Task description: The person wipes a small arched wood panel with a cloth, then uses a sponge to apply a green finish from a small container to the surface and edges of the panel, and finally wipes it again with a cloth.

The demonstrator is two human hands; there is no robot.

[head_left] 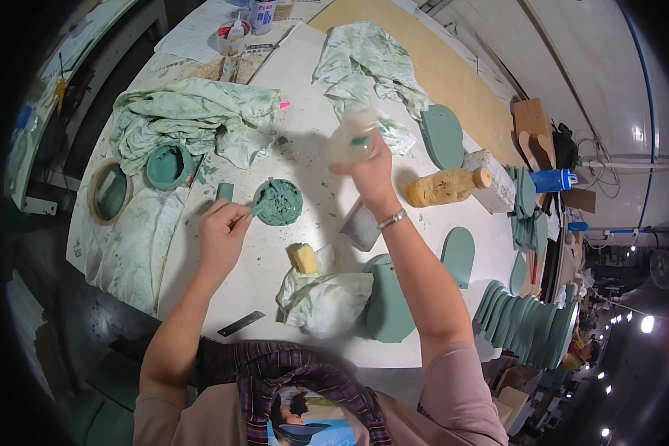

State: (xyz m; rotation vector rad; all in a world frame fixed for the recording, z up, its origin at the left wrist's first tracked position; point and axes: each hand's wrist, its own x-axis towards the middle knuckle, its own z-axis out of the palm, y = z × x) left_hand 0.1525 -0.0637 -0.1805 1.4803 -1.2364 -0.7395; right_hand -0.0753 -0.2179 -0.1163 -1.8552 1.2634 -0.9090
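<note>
My left hand [223,229] pinches a thin, green-smeared stirring stick [253,212] at the edge of a round dish of lumpy green paste [279,202]. Beside that hand is a small green block [224,192]. My right hand [373,175] is raised over the board with its fingers wrapped round a clear plastic bottle [355,137], which is blurred by motion. A grey block [361,225] lies below my right wrist. Nearer me sit a yellow sponge [304,259] and a stained white cloth [327,303].
Rounded green slabs [392,301] lie on the right, with several more standing in a row [528,323]. A bottle of yellowish liquid [447,186] lies beside a white block [490,181]. Green-stained cloths [193,115] and a green bowl [169,165] are at left; a flat metal scraper [241,324] lies near me.
</note>
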